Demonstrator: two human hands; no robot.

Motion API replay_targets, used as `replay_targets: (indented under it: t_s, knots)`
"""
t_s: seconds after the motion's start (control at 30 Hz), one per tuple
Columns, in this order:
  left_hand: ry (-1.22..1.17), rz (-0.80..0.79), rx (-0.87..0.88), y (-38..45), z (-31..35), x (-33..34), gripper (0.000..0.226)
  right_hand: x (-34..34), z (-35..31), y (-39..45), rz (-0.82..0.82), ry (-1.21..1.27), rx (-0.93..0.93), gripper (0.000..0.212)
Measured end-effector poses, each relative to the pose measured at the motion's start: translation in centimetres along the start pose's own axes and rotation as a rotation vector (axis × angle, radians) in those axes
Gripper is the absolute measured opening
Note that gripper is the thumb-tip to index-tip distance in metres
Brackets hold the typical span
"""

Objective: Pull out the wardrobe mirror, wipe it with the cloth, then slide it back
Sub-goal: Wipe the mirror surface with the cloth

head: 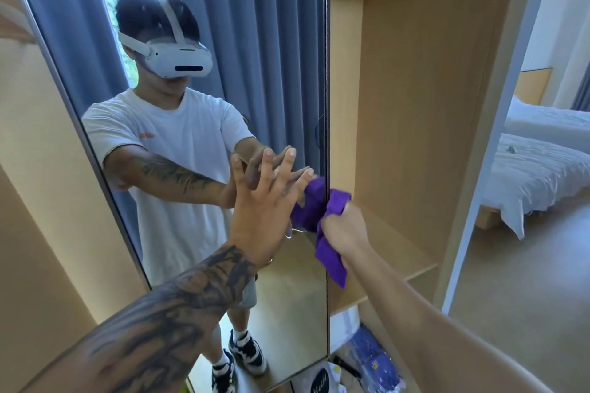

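At the wardrobe (415,99) | mirror (204,124) pulled out, standing upright | left hand (265,201) flat on the glass, fingers spread wide | right hand (346,230) grips purple cloth (332,252) at the mirror's right edge | bed (536,169) beyond

One mirror (198,41), one purple cloth (332,252), two hands, one bed (539,169)

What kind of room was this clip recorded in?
Most likely a bedroom: a bed with white bedding on the right, a wooden wardrobe with its pull-out mirror, which reflects blue curtains.
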State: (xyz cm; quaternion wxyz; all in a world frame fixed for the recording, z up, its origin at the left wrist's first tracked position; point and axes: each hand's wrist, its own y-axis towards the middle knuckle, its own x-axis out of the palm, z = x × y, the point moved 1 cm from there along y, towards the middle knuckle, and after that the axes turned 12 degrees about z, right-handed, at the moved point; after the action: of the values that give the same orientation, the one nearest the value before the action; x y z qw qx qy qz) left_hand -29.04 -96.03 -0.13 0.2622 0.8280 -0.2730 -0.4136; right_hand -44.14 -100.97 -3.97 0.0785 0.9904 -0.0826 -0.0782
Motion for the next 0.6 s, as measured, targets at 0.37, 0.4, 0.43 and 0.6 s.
replay_targets:
  t_s: [0.37,0.4,0.43,0.6]
  knots:
    - [0.05,-0.001,0.014,0.0,-0.3,-0.4,0.116,-0.5,-6.4,2.0,0.031,-0.052,-0.146,0.034]
    - [0.047,0.006,0.017,0.0,-0.3,-0.3,0.117,-1.1,-9.2,3.0,0.039,-0.006,-0.187,0.036]
    - [0.043,0.015,0.017,0.0,-0.3,-0.3,0.117,-1.7,-11.5,3.9,0.031,0.023,-0.23,0.038]
    - [0.081,0.013,0.054,0.1,-0.7,-0.6,0.111,-3.0,-13.4,4.1,-0.06,-0.14,-0.293,0.024]
